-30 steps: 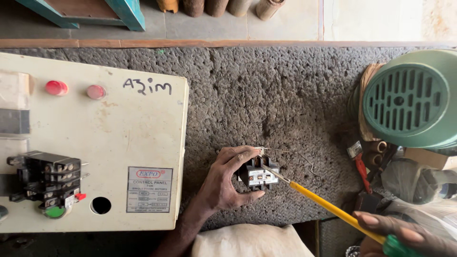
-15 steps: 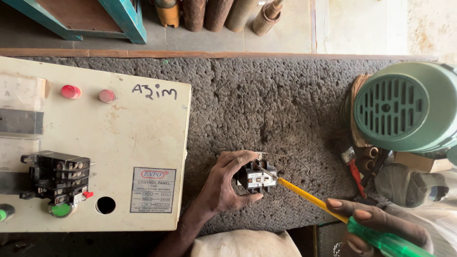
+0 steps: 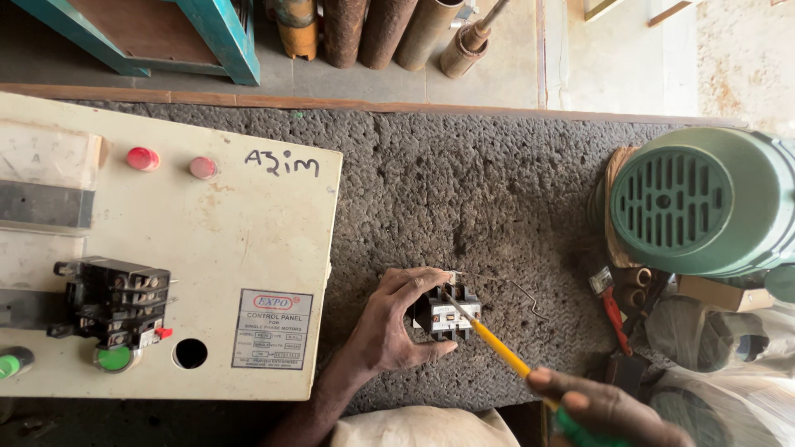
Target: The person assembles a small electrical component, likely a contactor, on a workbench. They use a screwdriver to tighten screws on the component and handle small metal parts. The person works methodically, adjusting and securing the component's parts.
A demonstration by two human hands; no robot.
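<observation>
My left hand (image 3: 391, 327) grips a small black electrical contactor (image 3: 448, 314) and holds it down on the rough grey bench top (image 3: 464, 182). My right hand (image 3: 604, 407), at the bottom right edge, holds a screwdriver (image 3: 497, 348) with a yellow shaft and a green handle. Its tip rests on the top of the contactor. A thin bare wire (image 3: 517, 290) curls away from the contactor to the right.
A cream control panel box (image 3: 224, 248) with two red buttons lies at the left, with a black relay block (image 3: 112, 302) and a green button (image 3: 113, 358) on it. A green motor (image 3: 704, 203) stands at the right above red-handled pliers (image 3: 611, 308). Rusty pipes (image 3: 364, 29) lie beyond the bench.
My right hand has pushed in from the right, so the screwdriver tip now sits on the contactor's top instead of at its right side. The left hand keeps its grip.
</observation>
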